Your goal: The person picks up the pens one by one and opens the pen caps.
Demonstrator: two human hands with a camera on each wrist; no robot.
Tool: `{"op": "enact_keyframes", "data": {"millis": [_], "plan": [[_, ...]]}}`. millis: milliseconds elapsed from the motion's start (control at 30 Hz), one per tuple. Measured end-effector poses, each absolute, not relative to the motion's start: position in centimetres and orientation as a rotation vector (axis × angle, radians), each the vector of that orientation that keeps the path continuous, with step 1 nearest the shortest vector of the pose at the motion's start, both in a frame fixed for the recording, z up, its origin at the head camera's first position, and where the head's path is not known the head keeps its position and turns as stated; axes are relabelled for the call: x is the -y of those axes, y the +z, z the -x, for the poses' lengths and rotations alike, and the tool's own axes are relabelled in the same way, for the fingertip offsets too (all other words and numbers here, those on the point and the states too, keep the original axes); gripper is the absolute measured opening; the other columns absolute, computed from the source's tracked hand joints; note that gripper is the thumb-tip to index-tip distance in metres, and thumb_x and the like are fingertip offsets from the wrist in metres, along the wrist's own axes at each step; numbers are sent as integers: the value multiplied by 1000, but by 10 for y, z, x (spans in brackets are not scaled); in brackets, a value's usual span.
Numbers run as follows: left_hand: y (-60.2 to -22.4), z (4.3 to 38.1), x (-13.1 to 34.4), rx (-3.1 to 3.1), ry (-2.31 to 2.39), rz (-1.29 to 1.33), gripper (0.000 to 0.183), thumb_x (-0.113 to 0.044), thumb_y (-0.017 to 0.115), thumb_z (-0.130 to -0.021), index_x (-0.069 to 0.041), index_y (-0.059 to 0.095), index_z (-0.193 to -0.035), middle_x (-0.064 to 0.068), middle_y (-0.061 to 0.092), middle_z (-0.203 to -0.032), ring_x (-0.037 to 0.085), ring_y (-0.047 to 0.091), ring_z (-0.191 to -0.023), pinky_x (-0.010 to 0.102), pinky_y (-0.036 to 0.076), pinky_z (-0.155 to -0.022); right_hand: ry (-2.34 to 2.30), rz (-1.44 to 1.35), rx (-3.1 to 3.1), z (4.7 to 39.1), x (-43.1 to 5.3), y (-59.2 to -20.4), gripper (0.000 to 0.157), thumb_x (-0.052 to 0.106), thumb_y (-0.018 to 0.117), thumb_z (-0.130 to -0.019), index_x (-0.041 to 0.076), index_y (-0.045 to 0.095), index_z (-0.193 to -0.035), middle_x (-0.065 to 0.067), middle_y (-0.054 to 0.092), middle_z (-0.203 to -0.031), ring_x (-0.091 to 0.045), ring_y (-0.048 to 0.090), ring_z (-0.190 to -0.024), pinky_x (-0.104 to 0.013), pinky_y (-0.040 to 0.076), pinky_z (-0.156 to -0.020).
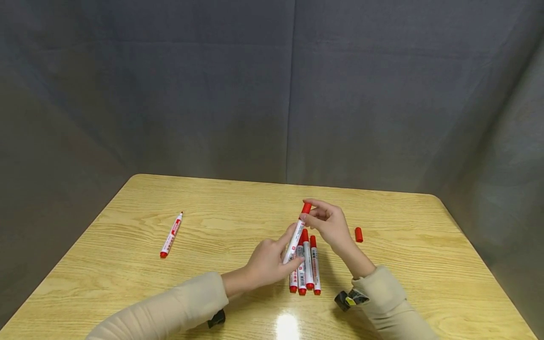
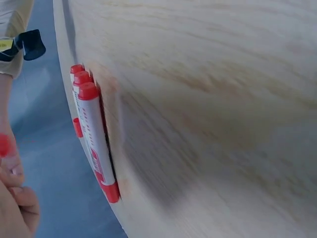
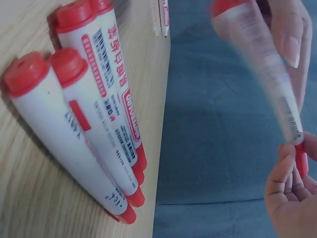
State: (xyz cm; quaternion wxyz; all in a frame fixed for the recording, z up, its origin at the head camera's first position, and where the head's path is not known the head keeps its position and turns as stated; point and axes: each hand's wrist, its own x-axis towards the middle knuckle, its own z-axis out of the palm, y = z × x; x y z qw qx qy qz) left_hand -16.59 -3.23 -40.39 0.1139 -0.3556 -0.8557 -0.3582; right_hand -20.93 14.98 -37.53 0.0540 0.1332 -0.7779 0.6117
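Note:
My left hand (image 1: 267,259) grips the white barrel of a red whiteboard marker (image 1: 293,243), raised over the table and slanting up to the right. At its upper end my right hand (image 1: 333,224) pinches the red cap (image 1: 306,208) between thumb and fingers. The right wrist view has this marker (image 3: 272,69) blurred, its cap between my fingertips. Just below the hands, several capped red markers (image 1: 315,264) lie side by side, partly hidden by my left hand; close up, their printed barrels (image 3: 94,119) show in the right wrist view.
An uncapped red marker (image 1: 172,235) lies apart on the left, its tip pointing away. To the right of my right hand lies a loose red cap (image 1: 359,234). The wooden table (image 1: 238,198) ends at a far edge before a dark grey curtain (image 1: 204,94).

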Motion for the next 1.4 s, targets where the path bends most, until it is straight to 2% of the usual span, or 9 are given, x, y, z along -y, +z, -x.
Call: {"op": "enact_keyframes", "data": {"millis": [200, 367, 500, 667, 800, 1000, 1267, 1333, 1400], "plan": [[-406, 167, 35, 2575, -1038, 964, 79, -34, 67, -80, -2, 29, -142, -12, 36, -44, -5, 27, -31, 13, 27, -31, 1868, -348, 2318, 208, -148, -372, 36, 3, 65, -82, -2, 59, -117, -11, 63, -77, -13, 59, -64, -27, 49, -61], [-408, 166, 35, 2535, -1125, 992, 78, -25, 64, -84, -7, 20, -146, -10, 39, -46, -5, 30, -32, 13, 30, -31, 1908, -319, 2278, 208, -147, -370, 35, 4, 65, -83, -2, 59, -117, -9, 63, -76, -13, 58, -63, -24, 48, -60], [-409, 166, 34, 2479, -1133, 1005, 70, -17, 58, -87, -10, 21, -146, -10, 39, -47, -6, 30, -34, 12, 29, -32, 1911, -306, 2266, 207, -146, -369, 35, 4, 65, -83, -2, 59, -117, -8, 63, -75, -12, 58, -63, -25, 49, -60], [-407, 165, 34, 2438, -1142, 1013, 64, -11, 54, -87, -7, 26, -144, -8, 41, -49, -5, 28, -35, 11, 28, -32, 1880, -271, 2270, 206, -142, -368, 34, 7, 68, -81, -1, 61, -114, -9, 64, -76, -12, 56, -61, -24, 48, -57], [-405, 165, 33, 2425, -1169, 1046, 64, -7, 54, -86, -2, 27, -143, -5, 44, -50, -6, 30, -36, 11, 29, -33, 1915, -218, 2247, 205, -142, -367, 32, 6, 67, -81, -2, 62, -111, -5, 64, -74, -10, 57, -60, -24, 49, -58], [-399, 163, 31, 2393, -1288, 1097, 62, -3, 52, -86, 1, 27, -142, 0, 49, -55, -5, 33, -38, 12, 32, -33, 2084, -204, 2121, 204, -144, -365, 29, -2, 62, -83, -8, 60, -111, 4, 64, -69, -10, 59, -59, -24, 49, -58], [-389, 158, 26, 2416, -1571, 1015, 59, 1, 51, -87, 0, 28, -141, 2, 50, -57, -3, 32, -38, 15, 32, -34, 2294, -138, 1966, 205, -143, -366, 32, -6, 57, -84, -18, 53, -114, 3, 64, -69, -9, 56, -59, -22, 47, -59], [-387, 157, 26, 2420, -1638, 988, 58, 1, 51, -87, -1, 28, -141, 3, 50, -58, -2, 32, -39, 16, 31, -35, 2344, -124, 1925, 205, -142, -366, 32, -6, 57, -84, -17, 53, -114, 3, 64, -70, -9, 56, -60, -21, 47, -59], [-386, 157, 25, 2410, -1691, 972, 59, 3, 51, -87, 0, 29, -141, 8, 52, -60, 0, 32, -39, 17, 31, -35, 2384, -119, 1881, 206, -142, -366, 26, -7, 57, -84, -11, 59, -110, 2, 64, -70, -9, 56, -59, -21, 46, -59]]}}
